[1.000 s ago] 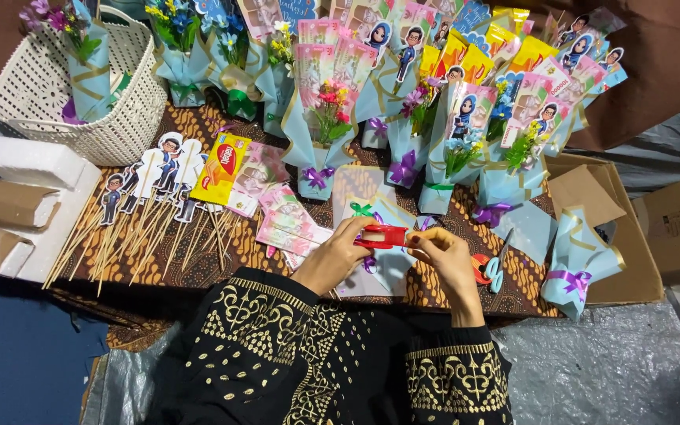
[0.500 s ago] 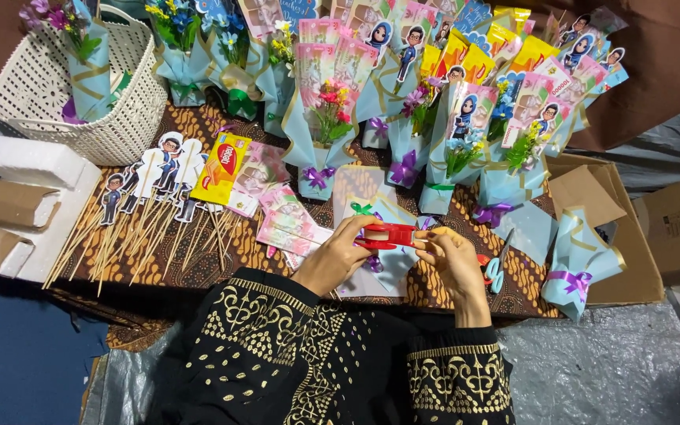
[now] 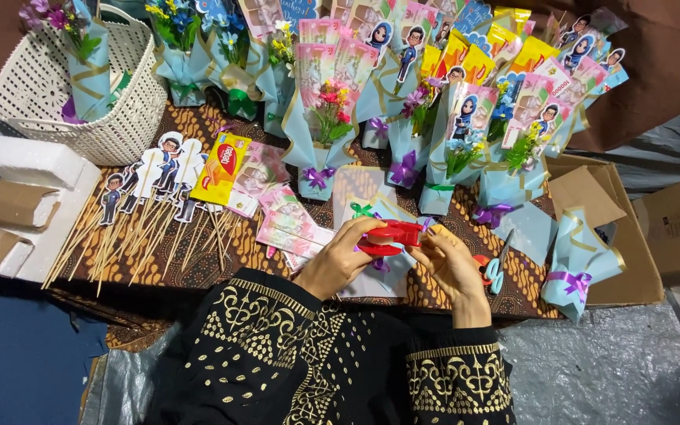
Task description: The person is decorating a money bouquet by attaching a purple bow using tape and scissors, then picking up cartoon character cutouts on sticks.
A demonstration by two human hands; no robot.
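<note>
My left hand [image 3: 338, 260] grips a red tape dispenser [image 3: 389, 237] just above the batik-patterned table [image 3: 222, 260]. My right hand [image 3: 452, 266] holds the dispenser's right end with fingertips pinched at it. Under both hands lies a light blue paper wrap with a green ribbon [image 3: 362, 210] and a purple bow. Black sleeves with gold embroidery cover both my forearms.
Several light blue wrapped bouquets [image 3: 320, 126] with flowers and cartoon cutouts stand along the back. Cartoon figures on wooden sticks [image 3: 147, 212] lie at left beside a yellow snack packet [image 3: 220, 167]. A white basket [image 3: 80, 94] sits far left. Scissors [image 3: 491, 271] lie right of my hands; a cardboard box [image 3: 615, 236] holds another bouquet.
Both hands have stayed over the blue wrap with the red dispenser; my right hand has shifted slightly along its right end.
</note>
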